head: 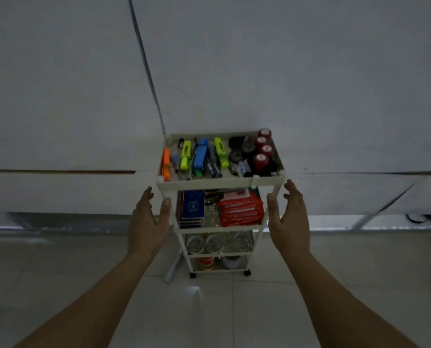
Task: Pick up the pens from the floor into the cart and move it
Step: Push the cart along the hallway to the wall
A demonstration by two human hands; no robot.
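A white tiered cart on black casters stands against the wall. Its top tray holds several pens and highlighters: an orange one, a yellow one, a blue one, another yellow one, plus dark pens. My left hand is beside the cart's front left post, fingers apart, thumb close to the post. On the other side, my right hand hovers by the front right post, fingers spread, gripping nothing. No pen shows on the floor.
Red spools and dark rolls fill the tray's right side. Blue and red packets lie on the second shelf, round containers lower. The white wall is right behind; tiled floor lies in front. A grey bar leans at the cart's base.
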